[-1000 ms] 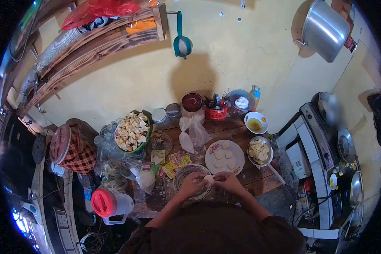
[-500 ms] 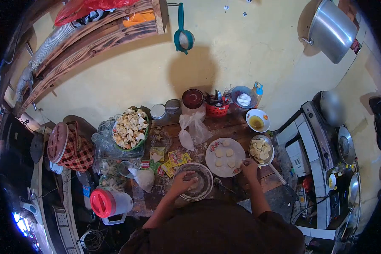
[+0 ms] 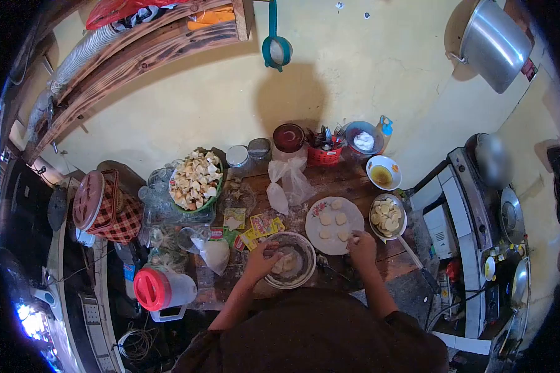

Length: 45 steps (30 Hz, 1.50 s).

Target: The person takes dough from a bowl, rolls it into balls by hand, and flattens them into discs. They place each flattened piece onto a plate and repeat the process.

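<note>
My left hand (image 3: 262,261) is over the left rim of a bowl (image 3: 310,264), its fingers curved with a gap between thumb and fingers. Inside the bowl, close to the fingertips, are pale lumps (image 3: 286,263) in a whitish coating. My right hand (image 3: 362,248) is closed at the lower right edge of a white plate (image 3: 319,239); its fingertips are pressed together, and what they hold is too small to tell. Several flat, pale round pieces (image 3: 341,218) lie apart on the plate. Right of it, a long-handled pan (image 3: 402,231) holds more pale pieces (image 3: 387,217).
Around the wooden table are a green basket of cut chunks (image 3: 196,181), yellow packets (image 3: 262,225), plastic bags (image 3: 290,183), a bowl of yellow liquid (image 3: 382,174), a red cutlery basket (image 3: 323,155) and a red-lidded jug (image 3: 162,291). A stove (image 3: 473,186) stands right.
My left hand has drawn back from the bowl's middle to its left rim, leaving the pale lumps more visible. My right hand stays by the plate. The whole view has shifted slightly.
</note>
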Tool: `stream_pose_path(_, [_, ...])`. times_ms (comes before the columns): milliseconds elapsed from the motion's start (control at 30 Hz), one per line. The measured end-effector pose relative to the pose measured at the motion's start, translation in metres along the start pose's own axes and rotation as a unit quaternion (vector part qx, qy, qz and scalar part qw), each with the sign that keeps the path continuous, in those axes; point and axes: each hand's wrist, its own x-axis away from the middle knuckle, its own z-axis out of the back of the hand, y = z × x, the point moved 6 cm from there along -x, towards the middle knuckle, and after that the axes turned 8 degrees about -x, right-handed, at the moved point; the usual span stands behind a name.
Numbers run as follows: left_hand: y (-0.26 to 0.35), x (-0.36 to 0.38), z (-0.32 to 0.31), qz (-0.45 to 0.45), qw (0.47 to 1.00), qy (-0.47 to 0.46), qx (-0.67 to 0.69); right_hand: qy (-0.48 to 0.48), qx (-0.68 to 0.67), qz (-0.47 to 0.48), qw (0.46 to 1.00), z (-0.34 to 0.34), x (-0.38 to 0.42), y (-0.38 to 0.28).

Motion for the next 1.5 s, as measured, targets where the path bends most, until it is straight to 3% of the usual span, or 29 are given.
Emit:
stream_pose_path(133, [0.006, 0.006, 0.001, 0.013, 0.999, 0.012, -0.047, -0.215, -0.23, 0.079, 0.946, -0.042, 0.021, -0.077])
stream_pose_path(200, [0.007, 0.007, -0.003, -0.019, 0.994, -0.002, -0.109, -0.297, -0.159, 0.26, 0.905, -0.08, 0.04, -0.105])
stream_pose_path(233, [0.004, 0.007, -0.004, -0.019, 0.994, 0.0, -0.11, -0.297, -0.161, 0.262, 0.904, -0.103, 0.043, -0.101])
stream_pose_path(300, [-0.005, 0.009, -0.008, -0.008, 0.999, -0.005, -0.051, -0.354, -0.031, 0.348, 0.868, -0.154, 0.062, -0.097])
stream_pose_path(333, [-0.01, 0.01, -0.008, -0.008, 0.999, -0.001, -0.053, -0.353, -0.033, 0.352, 0.866, -0.159, 0.065, -0.103])
stream_pose_path(400, [-0.015, 0.011, -0.007, -0.041, 0.999, 0.007, -0.032, -0.449, 0.109, 0.301, 0.834, -0.182, 0.072, -0.099])
stream_pose_path(533, [0.004, 0.019, -0.004, -0.062, 0.992, -0.017, -0.106, -0.42, 0.155, 0.316, 0.836, -0.176, 0.068, -0.105])
stream_pose_path(600, [-0.007, 0.017, -0.017, -0.13, 0.958, 0.077, -0.243, -0.412, 0.114, 0.326, 0.843, -0.176, 0.066, -0.104])
stream_pose_path(700, [-0.022, 0.009, -0.046, -0.136, 0.94, 0.01, -0.312, -0.341, 0.056, 0.362, 0.866, -0.177, 0.065, -0.094])
stream_pose_path(800, [-0.037, 0.001, -0.06, -0.101, 0.943, -0.006, -0.317, -0.341, 0.07, 0.309, 0.885, -0.167, 0.059, -0.094])
stream_pose_path(933, [-0.029, 0.003, -0.059, -0.092, 0.928, 0.005, -0.361, -0.321, 0.03, 0.318, 0.892, -0.129, 0.054, -0.11])
stream_pose_path(1100, [-0.043, -0.002, -0.058, -0.054, 0.92, -0.018, -0.388, -0.375, -0.144, 0.236, 0.885, -0.094, 0.036, -0.127])
stream_pose_path(1333, [-0.022, 0.003, -0.053, -0.009, 0.918, -0.054, -0.393, -0.34, -0.148, 0.209, 0.905, -0.077, 0.022, -0.12])
stream_pose_path(1433, [-0.016, 0.004, -0.05, -0.049, 0.921, -0.004, -0.385, -0.358, -0.167, 0.181, 0.9, -0.073, 0.018, -0.114])
stream_pose_path(1500, [-0.013, 0.004, -0.05, -0.005, 0.929, -0.048, -0.367, -0.364, -0.179, 0.188, 0.894, -0.072, 0.015, -0.11])
